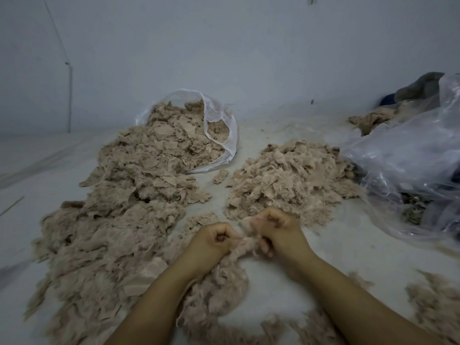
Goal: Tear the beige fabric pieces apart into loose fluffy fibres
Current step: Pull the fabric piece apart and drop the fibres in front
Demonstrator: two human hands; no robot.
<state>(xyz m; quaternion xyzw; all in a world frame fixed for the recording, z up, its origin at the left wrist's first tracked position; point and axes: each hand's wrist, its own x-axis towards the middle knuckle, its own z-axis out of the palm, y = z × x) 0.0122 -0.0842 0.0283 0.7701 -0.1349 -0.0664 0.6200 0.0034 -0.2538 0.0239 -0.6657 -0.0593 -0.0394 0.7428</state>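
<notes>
Hands near centre: your left hand (216, 239) & right hand (278, 229) fists pinch one beige fabric piece (245, 241). Soft, light; grip close either side of tear.

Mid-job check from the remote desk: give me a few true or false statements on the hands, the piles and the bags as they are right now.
1. Both the left hand and the right hand have a closed grip on one fabric piece. True.
2. The clear bag at the back stands empty. False: it holds beige scraps.
3. The larger pile lies to the person's left. True.
4. The smaller pile sits inside the crumpled plastic bag at right. False: it lies on the floor beside it.
</notes>
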